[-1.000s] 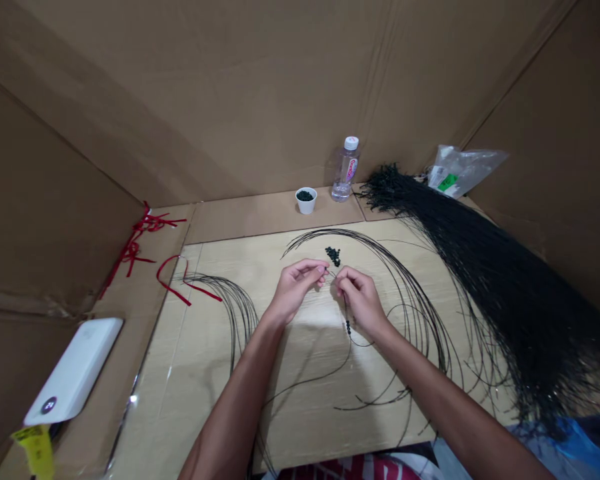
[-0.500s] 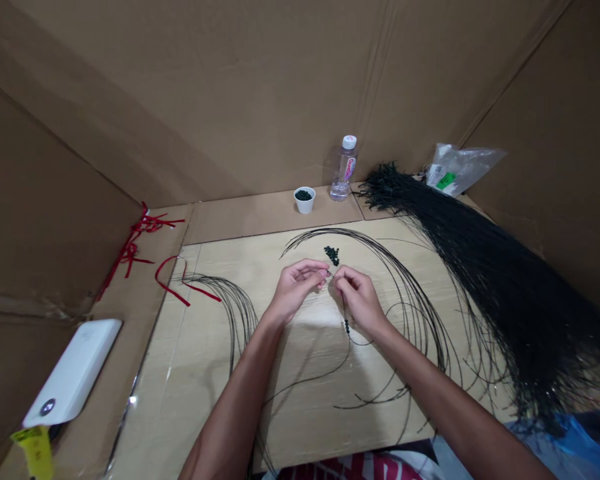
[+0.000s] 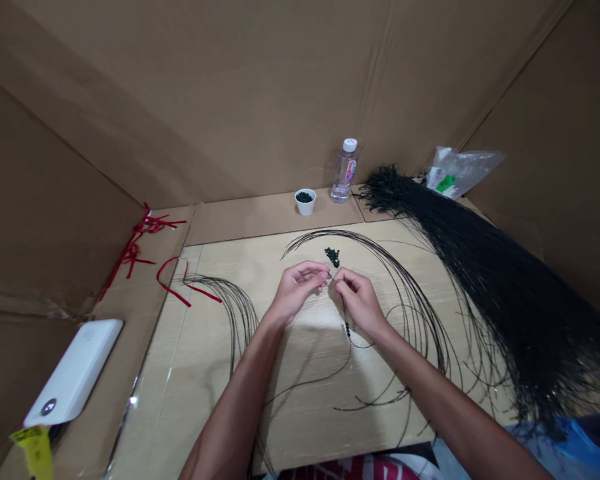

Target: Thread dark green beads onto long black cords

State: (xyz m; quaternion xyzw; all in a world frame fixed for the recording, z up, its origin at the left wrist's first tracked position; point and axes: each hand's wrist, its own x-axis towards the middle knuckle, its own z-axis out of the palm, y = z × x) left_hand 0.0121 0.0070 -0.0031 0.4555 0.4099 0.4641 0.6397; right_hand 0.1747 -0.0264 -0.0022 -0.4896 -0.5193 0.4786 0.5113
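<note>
My left hand [image 3: 303, 285] and my right hand [image 3: 356, 297] meet over the middle of the table, fingertips almost touching. The right thumb and forefinger pinch a thin dark cord [image 3: 345, 310], which hangs below that hand with a few dark beads [image 3: 348, 330] threaded on it. Between the left thumb and forefinger is something tiny, perhaps a bead or the cord's end; it is too small to make out. Just beyond the fingertips lies a small pile of dark green beads [image 3: 333, 256].
Loose dark cords [image 3: 405, 287] curve around on the right, others [image 3: 235, 300] on the left by a red ribbon [image 3: 167, 283]. Behind stand a white cup of beads [image 3: 305, 205] and a bottle [image 3: 343, 175]. A thick black cord bundle [image 3: 480, 267] fills the right; a white power bank [image 3: 75, 373] lies left.
The whole view has shifted very slightly. Both hands keep their pinch in nearly the same place, and the beaded cord hangs as before.
</note>
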